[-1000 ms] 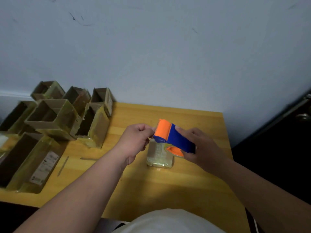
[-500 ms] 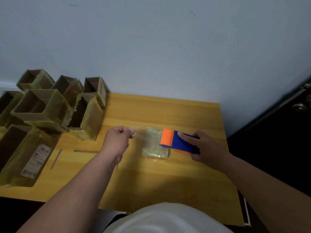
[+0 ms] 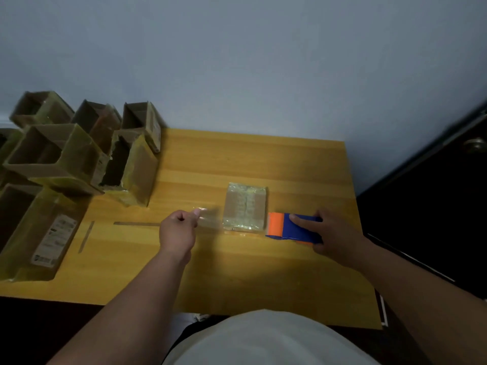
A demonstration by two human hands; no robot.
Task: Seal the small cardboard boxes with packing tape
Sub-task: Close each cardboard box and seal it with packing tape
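A small flat cardboard box (image 3: pixel 246 206), wrapped in glossy clear tape, lies on the wooden table (image 3: pixel 303 159) near its middle. My right hand (image 3: pixel 334 233) grips a blue and orange tape dispenser (image 3: pixel 292 227) on the table just right of the box, its orange roller end toward the box. My left hand (image 3: pixel 178 230) is left of the box and pinches the free end of a clear tape strip (image 3: pixel 208 216). The strip stretches across the near part of the box toward the dispenser.
Several open cardboard boxes (image 3: pixel 52 159), taped on their sides, crowd the table's left end and back left corner. Two thin strips (image 3: pixel 85 237) lie on the wood left of my left hand. A dark door with a knob (image 3: pixel 475 144) stands at right.
The dispenser came down from above the box and moved right, onto the table beside the box. My left hand drew away to the left, stretching the tape out.
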